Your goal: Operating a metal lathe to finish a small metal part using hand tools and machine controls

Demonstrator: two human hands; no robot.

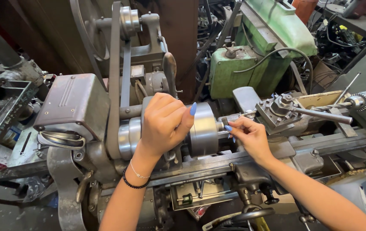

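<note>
I look down on an old grey metal lathe (pixel 76 102). My left hand (pixel 163 122) is wrapped over the top of its round steel chuck (pixel 204 128), fingers curled and thumb with a blue nail pointing up. My right hand (pixel 249 137) reaches in from the right, its fingertips pinching the short metal workpiece (pixel 222 125) that sticks out of the chuck face. Just right of that hand sits the square tool post (pixel 277 111) with a long handle (pixel 324 115). A bracelet and a black bead band circle my left wrist.
A flat drive belt (pixel 114 81) runs up from the headstock to a pulley (pixel 129 19). A drill chuck on the tailstock (pixel 364 101) is at the far right. A green machine (pixel 251 60) stands behind. The lathe bed (pixel 332 143) and handwheel (pixel 253 212) lie near my right arm.
</note>
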